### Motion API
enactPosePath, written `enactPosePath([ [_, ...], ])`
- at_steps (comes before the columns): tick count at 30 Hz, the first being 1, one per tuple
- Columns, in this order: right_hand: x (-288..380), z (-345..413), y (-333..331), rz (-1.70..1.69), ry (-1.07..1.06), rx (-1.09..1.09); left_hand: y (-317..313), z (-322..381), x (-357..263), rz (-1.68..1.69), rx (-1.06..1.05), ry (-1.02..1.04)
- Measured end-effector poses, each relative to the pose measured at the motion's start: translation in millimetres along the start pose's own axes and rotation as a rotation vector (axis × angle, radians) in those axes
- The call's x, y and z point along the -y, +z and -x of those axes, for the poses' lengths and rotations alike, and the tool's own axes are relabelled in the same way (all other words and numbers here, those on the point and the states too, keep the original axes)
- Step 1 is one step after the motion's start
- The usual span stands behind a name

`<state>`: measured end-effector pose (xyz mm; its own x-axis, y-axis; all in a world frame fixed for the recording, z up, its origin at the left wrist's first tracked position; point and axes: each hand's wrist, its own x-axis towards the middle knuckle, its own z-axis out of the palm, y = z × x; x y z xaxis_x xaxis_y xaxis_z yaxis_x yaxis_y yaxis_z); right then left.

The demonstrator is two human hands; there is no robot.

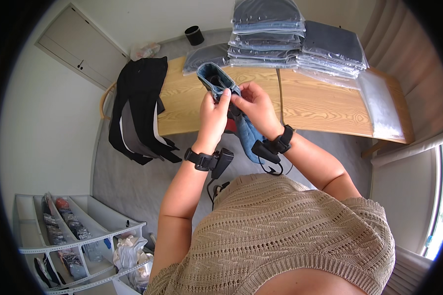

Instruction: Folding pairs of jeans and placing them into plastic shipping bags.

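A pair of blue jeans [246, 136] hangs from both my hands in front of the table edge. Its waistband [217, 73] faces up and gapes, showing the dark inside. My left hand [215, 110] grips the near end of the waistband, thumb on top. Beside it, my right hand [256, 105] pinches the same end between thumb and fingers, close to the left thumb. The fingertips of the right hand are partly hidden by the denim. The legs hang below the right hand, partly behind the wrist strap.
Black and grey trousers [138, 107] drape over the left end of the wooden table [192, 107]. Stacks of bagged garments [265, 40] stand at the back, with clear plastic bags [382, 107] at the right. A white shelf rack [85, 239] is at lower left, a black bin [194, 35] beyond the table.
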<state>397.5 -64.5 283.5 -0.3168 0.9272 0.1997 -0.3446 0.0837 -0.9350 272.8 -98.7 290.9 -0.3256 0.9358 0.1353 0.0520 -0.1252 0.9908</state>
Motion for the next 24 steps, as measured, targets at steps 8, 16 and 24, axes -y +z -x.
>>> enactPosePath([
  [8,3,-1,-20,0.416,-0.143,0.224,-30,7,-20,-0.081,0.424,-0.166],
  [16,-14,0,-43,0.346,0.052,0.29,-50,9,-48,-0.859,0.272,0.51],
  [24,-14,9,-41,0.226,-0.002,0.401,-36,-13,-15,-1.063,0.565,0.277],
])
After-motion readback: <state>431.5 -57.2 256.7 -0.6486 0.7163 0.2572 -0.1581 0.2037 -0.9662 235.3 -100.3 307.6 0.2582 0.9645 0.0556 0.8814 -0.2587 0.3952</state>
